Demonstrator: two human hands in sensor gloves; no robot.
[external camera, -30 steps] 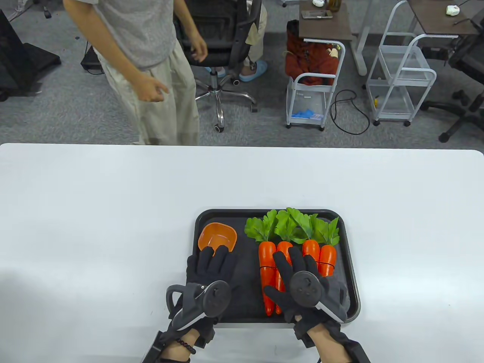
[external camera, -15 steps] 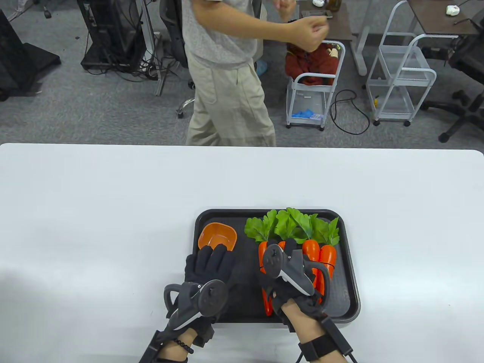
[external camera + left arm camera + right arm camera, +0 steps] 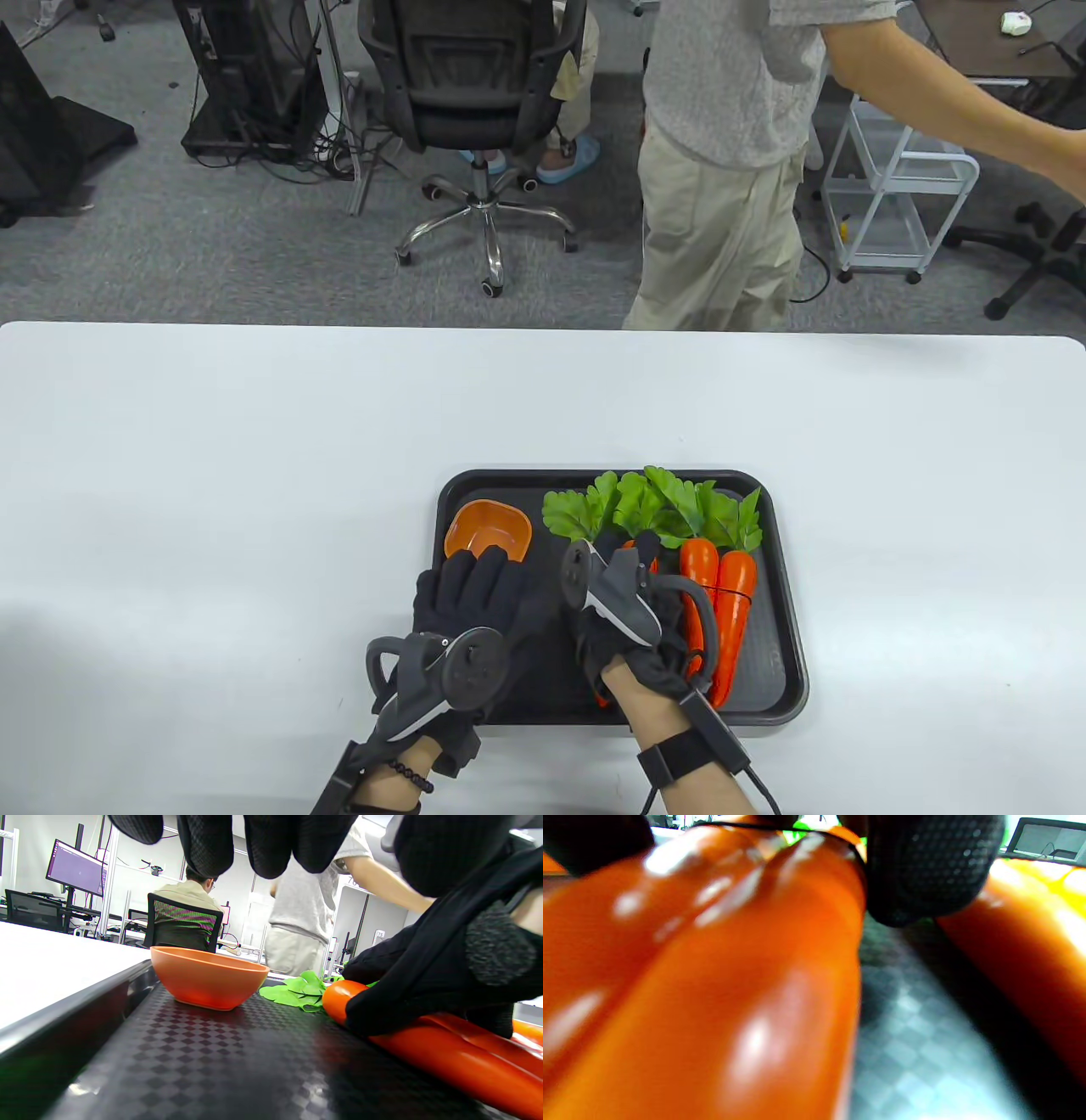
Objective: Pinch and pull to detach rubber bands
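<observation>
Two pairs of orange toy carrots with green tops lie on a black tray (image 3: 785,594). My right hand (image 3: 632,552) grips the left pair (image 3: 602,698) from above and covers most of it. In the right wrist view a thin black rubber band (image 3: 780,827) rings this pair (image 3: 734,984), with a fingertip (image 3: 925,870) pressed beside it. The right pair (image 3: 721,594) lies free with a dark band (image 3: 735,590) around it. My left hand (image 3: 479,577) rests flat on the tray, fingers spread, holding nothing.
An orange bowl (image 3: 488,528) stands at the tray's back left, just beyond my left fingertips; it also shows in the left wrist view (image 3: 208,978). The white table (image 3: 254,467) surrounds the tray. A person (image 3: 730,170) stands past the far edge.
My right hand has turned onto its side and closed around the left carrot pair, shifting it slightly left. The left hand has stayed put. The person behind has walked to the right.
</observation>
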